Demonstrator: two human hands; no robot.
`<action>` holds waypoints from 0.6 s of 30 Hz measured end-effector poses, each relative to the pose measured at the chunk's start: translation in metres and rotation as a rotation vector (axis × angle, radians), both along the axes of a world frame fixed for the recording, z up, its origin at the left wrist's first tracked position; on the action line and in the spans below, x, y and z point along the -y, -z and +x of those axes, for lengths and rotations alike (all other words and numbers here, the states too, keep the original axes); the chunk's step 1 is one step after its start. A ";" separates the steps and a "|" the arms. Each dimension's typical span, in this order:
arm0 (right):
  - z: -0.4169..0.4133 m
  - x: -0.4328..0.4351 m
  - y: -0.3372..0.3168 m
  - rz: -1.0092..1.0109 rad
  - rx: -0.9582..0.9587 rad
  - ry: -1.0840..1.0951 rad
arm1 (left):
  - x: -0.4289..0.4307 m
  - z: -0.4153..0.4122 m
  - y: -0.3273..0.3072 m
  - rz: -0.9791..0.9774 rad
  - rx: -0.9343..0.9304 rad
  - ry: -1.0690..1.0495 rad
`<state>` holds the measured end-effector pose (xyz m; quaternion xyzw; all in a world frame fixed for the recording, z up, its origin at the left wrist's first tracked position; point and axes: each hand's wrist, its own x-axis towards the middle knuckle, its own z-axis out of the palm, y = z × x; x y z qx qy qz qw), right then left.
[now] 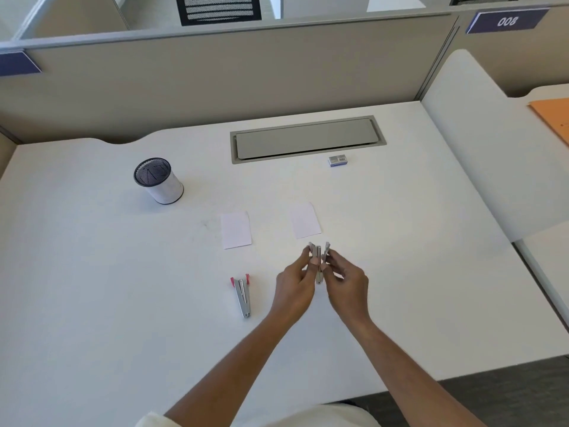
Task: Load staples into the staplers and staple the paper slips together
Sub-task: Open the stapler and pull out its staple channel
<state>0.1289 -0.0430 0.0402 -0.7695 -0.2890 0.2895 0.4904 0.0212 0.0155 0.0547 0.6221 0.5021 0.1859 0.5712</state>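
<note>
Head view, looking down on a flat white table (92,272). Held just above it, right of centre and toward the near edge: a silver metal stapler (318,251), hinged open, arms fanned away from the body. Left hand (294,283) on the stapler's left side, fingers (313,261) curled and clamped on the left arm. Right hand (346,282) on its right side, fingers (332,257) pinched on the right arm. Staples in the channel or not: too small to tell. Just beyond the held stapler, flat on the table, a small white rectangular paper slip (305,220). To its left and well apart, a second white paper slip (236,229). Left of the hands, lying on the table and untouched, a second silver stapler with pink-red tips (241,295), also spread open. Farther back, a grey rectangular cable hatch (306,138) sunk into the table, and just in front of its right end a small blue-and-white staple box (338,160). At back left, upright, a round mesh pen cup (158,180) with a dark rim. Behind the table, a beige partition wall (215,78) with a dark blue label (506,21) at upper right. At far right, on a neighbouring surface, an orange paper folder (552,118).
</note>
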 end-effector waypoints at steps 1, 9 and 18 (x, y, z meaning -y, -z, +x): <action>0.001 -0.002 -0.006 0.045 -0.011 0.002 | -0.003 -0.001 -0.005 0.023 0.021 -0.009; -0.002 -0.012 -0.063 0.356 -0.095 -0.012 | -0.022 -0.013 -0.066 0.204 0.179 -0.085; -0.001 -0.002 -0.101 0.455 -0.095 -0.252 | -0.024 -0.041 -0.105 0.277 0.294 0.029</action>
